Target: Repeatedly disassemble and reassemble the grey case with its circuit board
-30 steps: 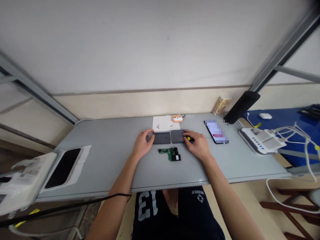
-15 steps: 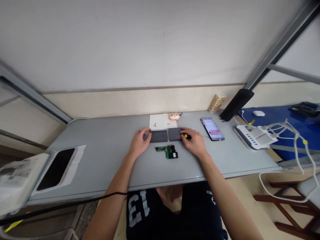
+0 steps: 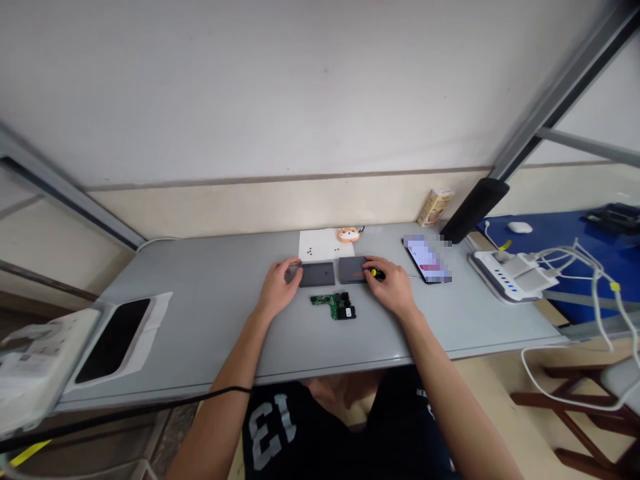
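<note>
And the near edge of the gray table (image 3: 210,293) is crossed by both forearms, while its far edge is backed by the pale wall (image 3: 280,133). A broad stretch of tabletop is offered between the left hand (image 3: 279,287) and the black-screened device (image 3: 115,340); beyond the right hand (image 3: 391,285), a narrower lane is bounded by the lit phone (image 3: 427,260). In the middle, the left shell (image 3: 317,274) and the right shell (image 3: 352,269) are laid side by side, parted by a slim gap, with the green circuit board (image 3: 334,307) set just in front.

Now the pose: both wrists are angled inward, palms down. The left shell's outer end is touched by curved fingers; whether it is pinched by that grip cannot be told. In the right grip a yellow-ended screwdriver (image 3: 375,273) is held, while the right shell is touched by the fingertips.
</note>
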`<state>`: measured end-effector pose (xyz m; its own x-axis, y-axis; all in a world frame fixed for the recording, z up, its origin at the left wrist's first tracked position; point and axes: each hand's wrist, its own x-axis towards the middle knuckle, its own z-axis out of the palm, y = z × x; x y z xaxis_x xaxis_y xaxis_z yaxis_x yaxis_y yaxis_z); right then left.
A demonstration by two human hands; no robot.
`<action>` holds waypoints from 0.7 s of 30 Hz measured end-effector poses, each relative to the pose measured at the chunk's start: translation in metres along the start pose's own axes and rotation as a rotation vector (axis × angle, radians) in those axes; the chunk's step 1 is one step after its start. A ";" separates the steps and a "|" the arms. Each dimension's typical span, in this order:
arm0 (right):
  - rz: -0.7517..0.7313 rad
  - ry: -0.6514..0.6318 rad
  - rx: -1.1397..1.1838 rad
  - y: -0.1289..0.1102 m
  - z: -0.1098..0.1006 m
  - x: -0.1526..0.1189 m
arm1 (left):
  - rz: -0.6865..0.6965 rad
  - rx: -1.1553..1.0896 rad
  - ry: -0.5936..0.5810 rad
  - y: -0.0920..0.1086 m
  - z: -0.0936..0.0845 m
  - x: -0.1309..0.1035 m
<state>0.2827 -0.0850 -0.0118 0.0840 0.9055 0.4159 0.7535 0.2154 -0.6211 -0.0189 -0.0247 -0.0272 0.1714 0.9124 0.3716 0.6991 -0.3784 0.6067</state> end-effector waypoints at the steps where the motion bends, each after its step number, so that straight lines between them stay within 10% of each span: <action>1: -0.007 -0.002 0.000 0.001 0.000 0.000 | 0.003 0.003 -0.002 0.000 0.000 0.000; 21: -0.066 -0.015 -0.064 0.000 0.006 -0.003 | -0.011 -0.021 -0.010 0.001 0.000 0.000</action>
<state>0.2784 -0.0857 -0.0170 0.0237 0.8957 0.4441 0.7972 0.2511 -0.5490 -0.0180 -0.0249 -0.0266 0.1705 0.9181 0.3579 0.6864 -0.3713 0.6253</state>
